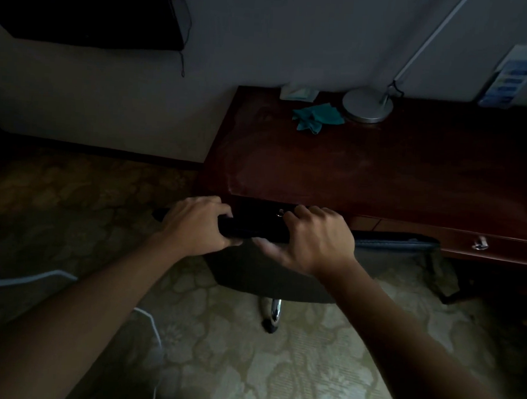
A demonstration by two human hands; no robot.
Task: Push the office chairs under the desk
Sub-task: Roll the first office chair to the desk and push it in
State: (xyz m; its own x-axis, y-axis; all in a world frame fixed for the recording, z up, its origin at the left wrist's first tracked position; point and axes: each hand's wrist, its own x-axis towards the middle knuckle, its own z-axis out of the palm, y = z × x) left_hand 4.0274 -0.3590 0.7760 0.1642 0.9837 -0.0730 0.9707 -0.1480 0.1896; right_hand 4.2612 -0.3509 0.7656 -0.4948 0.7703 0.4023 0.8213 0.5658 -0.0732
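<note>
Though dim: two hands [198,225] [318,238], one chair [254,229].

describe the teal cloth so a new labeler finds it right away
Start at the dark reddish wooden desk against the wall. On its far left part, beside the round silver lamp base, lies the crumpled teal cloth. It is the only green-blue, soft, wrinkled thing there; the pale item behind it is whitish.
</note>
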